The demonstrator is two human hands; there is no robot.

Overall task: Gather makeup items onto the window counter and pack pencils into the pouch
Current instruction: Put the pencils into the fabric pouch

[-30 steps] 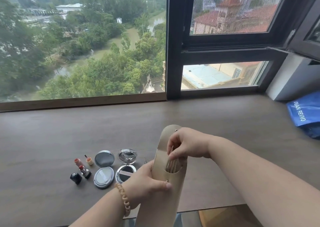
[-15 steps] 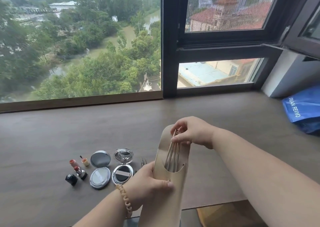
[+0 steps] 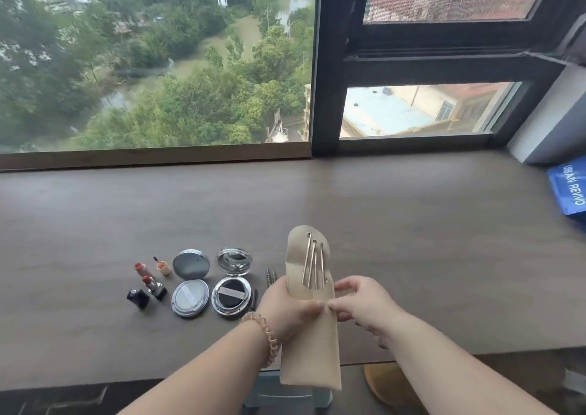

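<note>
I hold a long beige pouch (image 3: 312,345) upright over the front edge of the window counter (image 3: 412,224). My left hand (image 3: 287,307) grips its left side, and my right hand (image 3: 364,307) pinches its right side at mid height. Several thin pencils (image 3: 312,265) stick out of the pouch's slot against its open flap. To the left on the counter lie two open round compacts (image 3: 190,283) (image 3: 233,280), two uncapped lipsticks (image 3: 152,283), a black cap (image 3: 138,297) and a small orange pot (image 3: 164,267). Two more pencil tips (image 3: 271,273) show behind my left hand.
A blue bag (image 3: 569,186) with white lettering lies at the counter's far right by the white wall. The dark window frame (image 3: 326,97) rises behind the counter. A yellow object (image 3: 377,379) sits on the floor below the counter edge.
My right hand let go of the pencils' tops and dropped to the pouch's right side. The pencils now rest in the slot. The view has tilted down slightly.
</note>
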